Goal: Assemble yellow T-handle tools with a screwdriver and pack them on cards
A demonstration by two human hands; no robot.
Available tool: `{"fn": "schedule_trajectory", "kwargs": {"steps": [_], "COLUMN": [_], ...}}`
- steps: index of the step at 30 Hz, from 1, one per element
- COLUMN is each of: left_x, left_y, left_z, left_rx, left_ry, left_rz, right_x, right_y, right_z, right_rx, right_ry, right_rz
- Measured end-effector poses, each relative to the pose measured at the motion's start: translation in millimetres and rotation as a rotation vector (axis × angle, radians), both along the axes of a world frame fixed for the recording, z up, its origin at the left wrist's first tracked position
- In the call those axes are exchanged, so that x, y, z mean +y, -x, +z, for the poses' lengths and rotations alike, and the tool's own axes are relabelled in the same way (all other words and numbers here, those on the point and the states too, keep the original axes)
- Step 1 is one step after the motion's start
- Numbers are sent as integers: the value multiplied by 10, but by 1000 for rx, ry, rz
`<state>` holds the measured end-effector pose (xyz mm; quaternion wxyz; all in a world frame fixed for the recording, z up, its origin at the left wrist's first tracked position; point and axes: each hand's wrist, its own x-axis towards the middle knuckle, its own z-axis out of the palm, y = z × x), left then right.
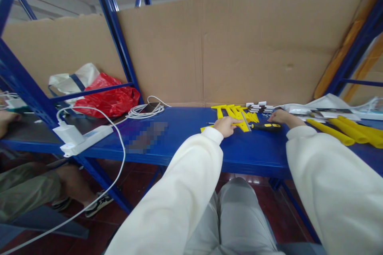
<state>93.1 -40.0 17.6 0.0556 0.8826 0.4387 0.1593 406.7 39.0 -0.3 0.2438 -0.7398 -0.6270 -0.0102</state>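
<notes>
My left hand [225, 126] is closed on a yellow T-shaped scraper [243, 125], pressing it near the blue tabletop; a pale metal strip runs along its head. Just right of it lies a screwdriver [267, 127] with a black and yellow handle. My right hand [280, 117] reaches down to the table beyond that handle, its fingers drawn together near some tiny pale pieces [265, 116]. Whatever those fingertips hold is too small to make out. Behind my left hand, several similar yellow T-shaped pieces [220, 110] lie in a row.
Small white and black pieces [259, 107] are stacked by the cardboard wall [254, 48]. Yellow tubes [348, 130] and plastic bags [326, 102] lie right. Left are a blurred-out item [148, 137], coiled cable [143, 111], power strip [89, 140] and red bag [110, 95]. Another person sits far left.
</notes>
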Motion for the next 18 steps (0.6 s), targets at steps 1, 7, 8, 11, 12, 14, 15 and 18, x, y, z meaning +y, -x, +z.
{"fn": "schedule_trajectory", "kwargs": {"steps": [1, 7, 8, 11, 12, 14, 15, 18], "left_x": [-1, -6, -4, 5, 8, 11, 12, 10], "left_y": [1, 4, 2, -4, -6, -7, -6, 0], "left_z": [0, 8, 7, 0, -3, -7, -8, -8], "left_rx": [3, 14, 14, 16, 16, 16, 17, 25], "left_ry": [0, -3, -5, -8, -10, -16, -20, -29], "left_rz": [0, 0, 1, 9, 12, 16, 15, 8], "right_x": [-13, -143, -156, -162, -156, -140, -133, -118], "right_y": [8, 229, 302, 576, 677, 867, 947, 1097], "right_z": [17, 242, 277, 331, 331, 309, 292, 243], "right_rx": [-2, 79, 121, 190, 227, 250, 238, 172], "right_ry": [110, 75, 11, -108, -144, -169, -170, -177], "right_rz": [-6, 25, 93, 255, 332, 464, 504, 540]}}
